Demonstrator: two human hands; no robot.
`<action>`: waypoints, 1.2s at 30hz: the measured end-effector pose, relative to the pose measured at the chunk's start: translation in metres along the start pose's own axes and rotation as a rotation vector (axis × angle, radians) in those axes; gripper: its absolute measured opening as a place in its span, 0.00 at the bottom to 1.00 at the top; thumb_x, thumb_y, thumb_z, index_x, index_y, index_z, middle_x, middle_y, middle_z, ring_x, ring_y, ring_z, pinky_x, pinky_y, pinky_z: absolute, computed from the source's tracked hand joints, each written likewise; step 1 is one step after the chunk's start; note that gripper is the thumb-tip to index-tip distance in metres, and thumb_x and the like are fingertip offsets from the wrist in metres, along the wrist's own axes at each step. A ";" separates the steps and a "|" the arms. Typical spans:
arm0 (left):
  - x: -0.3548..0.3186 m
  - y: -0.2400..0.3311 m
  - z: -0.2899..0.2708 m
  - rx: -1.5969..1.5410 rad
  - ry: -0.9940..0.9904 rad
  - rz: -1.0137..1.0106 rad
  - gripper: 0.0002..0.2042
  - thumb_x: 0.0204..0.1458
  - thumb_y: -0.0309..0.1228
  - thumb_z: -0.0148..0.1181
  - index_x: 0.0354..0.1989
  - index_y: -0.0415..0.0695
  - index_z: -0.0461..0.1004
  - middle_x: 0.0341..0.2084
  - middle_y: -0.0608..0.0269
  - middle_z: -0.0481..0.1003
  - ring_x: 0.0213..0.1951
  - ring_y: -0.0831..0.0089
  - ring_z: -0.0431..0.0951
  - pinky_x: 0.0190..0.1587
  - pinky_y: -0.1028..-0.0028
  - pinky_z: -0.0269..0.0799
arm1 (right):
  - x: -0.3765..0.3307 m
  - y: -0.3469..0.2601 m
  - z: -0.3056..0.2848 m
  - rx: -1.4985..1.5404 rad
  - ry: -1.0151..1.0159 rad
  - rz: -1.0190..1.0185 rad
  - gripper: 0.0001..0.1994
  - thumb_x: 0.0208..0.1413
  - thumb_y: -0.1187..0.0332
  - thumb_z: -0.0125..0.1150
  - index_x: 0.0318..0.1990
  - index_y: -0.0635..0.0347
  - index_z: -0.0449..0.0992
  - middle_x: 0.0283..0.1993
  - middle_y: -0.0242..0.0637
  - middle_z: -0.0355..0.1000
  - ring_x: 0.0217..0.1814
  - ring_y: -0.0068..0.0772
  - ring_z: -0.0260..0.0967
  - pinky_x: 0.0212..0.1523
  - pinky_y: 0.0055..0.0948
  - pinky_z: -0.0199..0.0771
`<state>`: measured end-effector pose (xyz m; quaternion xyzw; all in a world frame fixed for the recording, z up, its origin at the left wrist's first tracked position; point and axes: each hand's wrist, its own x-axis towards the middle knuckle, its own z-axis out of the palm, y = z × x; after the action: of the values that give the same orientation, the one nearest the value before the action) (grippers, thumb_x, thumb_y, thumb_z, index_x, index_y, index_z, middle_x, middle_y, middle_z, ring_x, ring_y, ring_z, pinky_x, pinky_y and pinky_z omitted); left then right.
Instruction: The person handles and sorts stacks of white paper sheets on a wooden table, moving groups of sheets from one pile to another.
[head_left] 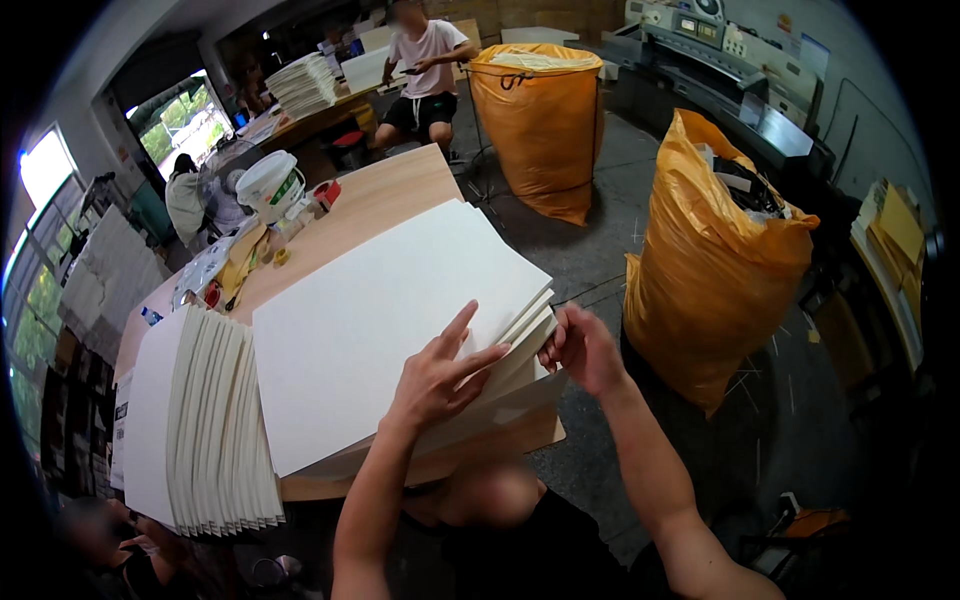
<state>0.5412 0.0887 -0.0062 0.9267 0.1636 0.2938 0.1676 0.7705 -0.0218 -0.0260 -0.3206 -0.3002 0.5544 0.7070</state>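
A stack of large white sheets (370, 300) lies in front of me on the wooden table, its right-hand edges fanned into several layers. My left hand (445, 372) is open above the stack's near right part, index finger stretched toward the far side and the others spread close to the layered edges. Beside the right corner of those edges is my right hand (585, 350), its fingers curled in. Whether a sheet corner or anything else is between those fingers is hidden. Left of the stack stands a second pile of white sheets (215, 420), overlapping in thick, stepped bundles.
The wooden table (410, 180) carries a white bucket (270, 187), a red tape roll (327, 194) and small clutter. Two orange sacks (540, 130), (715, 270) stand on the floor to the right. A seated person (425, 75) is beyond the table; another person (125, 550) is at lower left.
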 end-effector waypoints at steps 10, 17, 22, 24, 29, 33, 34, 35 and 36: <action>-0.001 -0.002 -0.004 0.043 -0.026 0.069 0.18 0.46 0.32 0.73 0.47 0.63 0.82 0.72 0.50 0.58 0.61 0.49 0.74 0.54 0.57 0.79 | 0.007 -0.011 0.009 -0.143 0.061 0.106 0.18 0.68 0.65 0.52 0.23 0.61 0.73 0.21 0.39 0.73 0.26 0.33 0.76 0.26 0.27 0.70; 0.003 0.003 -0.004 -0.083 -0.008 -0.021 0.26 0.33 0.33 0.82 0.46 0.59 0.84 0.70 0.50 0.62 0.64 0.49 0.72 0.58 0.55 0.78 | 0.007 -0.003 0.008 -0.072 0.070 0.074 0.18 0.68 0.64 0.53 0.23 0.59 0.73 0.21 0.39 0.74 0.26 0.34 0.77 0.27 0.26 0.71; 0.003 0.002 -0.006 -0.114 -0.015 -0.035 0.25 0.37 0.29 0.79 0.48 0.60 0.84 0.69 0.50 0.63 0.64 0.49 0.71 0.59 0.53 0.77 | 0.005 -0.004 0.002 -0.063 0.018 0.057 0.18 0.68 0.62 0.55 0.24 0.59 0.75 0.22 0.37 0.74 0.26 0.30 0.77 0.27 0.24 0.71; 0.003 0.002 -0.004 -0.125 0.004 -0.028 0.22 0.42 0.26 0.75 0.49 0.61 0.84 0.69 0.48 0.62 0.64 0.47 0.71 0.59 0.52 0.77 | 0.002 0.002 0.000 0.093 0.011 0.043 0.18 0.68 0.62 0.55 0.23 0.59 0.74 0.22 0.36 0.73 0.25 0.30 0.77 0.25 0.24 0.70; 0.001 0.004 0.002 -0.122 0.100 -0.013 0.20 0.51 0.21 0.63 0.50 0.61 0.83 0.71 0.46 0.58 0.62 0.43 0.72 0.58 0.51 0.78 | 0.007 0.009 0.008 -0.641 0.172 -0.091 0.18 0.67 0.63 0.56 0.23 0.59 0.72 0.20 0.35 0.72 0.23 0.29 0.76 0.22 0.24 0.68; -0.001 -0.005 -0.002 0.013 -0.007 0.037 0.19 0.46 0.28 0.71 0.49 0.61 0.83 0.72 0.47 0.57 0.62 0.45 0.73 0.57 0.52 0.78 | 0.008 0.000 0.013 -0.112 0.110 0.017 0.17 0.67 0.64 0.56 0.24 0.58 0.72 0.20 0.34 0.72 0.23 0.28 0.76 0.22 0.23 0.68; 0.000 0.002 -0.005 0.015 -0.018 0.027 0.20 0.44 0.29 0.74 0.48 0.61 0.83 0.72 0.48 0.58 0.62 0.46 0.73 0.57 0.53 0.79 | 0.009 0.001 0.012 -0.099 0.109 0.022 0.17 0.68 0.64 0.56 0.24 0.59 0.73 0.20 0.34 0.72 0.23 0.28 0.76 0.22 0.23 0.68; 0.001 0.006 -0.006 0.017 -0.029 0.016 0.22 0.41 0.30 0.76 0.48 0.61 0.83 0.71 0.48 0.58 0.62 0.47 0.73 0.57 0.53 0.79 | 0.009 0.002 0.011 -0.086 0.108 0.028 0.17 0.68 0.64 0.55 0.24 0.59 0.73 0.20 0.34 0.72 0.24 0.28 0.76 0.22 0.23 0.68; 0.002 0.006 -0.005 0.000 -0.020 0.012 0.23 0.38 0.31 0.78 0.47 0.61 0.83 0.71 0.48 0.59 0.62 0.47 0.73 0.57 0.53 0.79 | 0.009 0.001 0.011 -0.083 0.110 0.022 0.17 0.68 0.64 0.55 0.24 0.59 0.73 0.21 0.34 0.73 0.24 0.28 0.76 0.22 0.23 0.68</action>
<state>0.5406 0.0855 0.0013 0.9306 0.1564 0.2855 0.1677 0.7629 -0.0110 -0.0193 -0.3828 -0.2800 0.5306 0.7025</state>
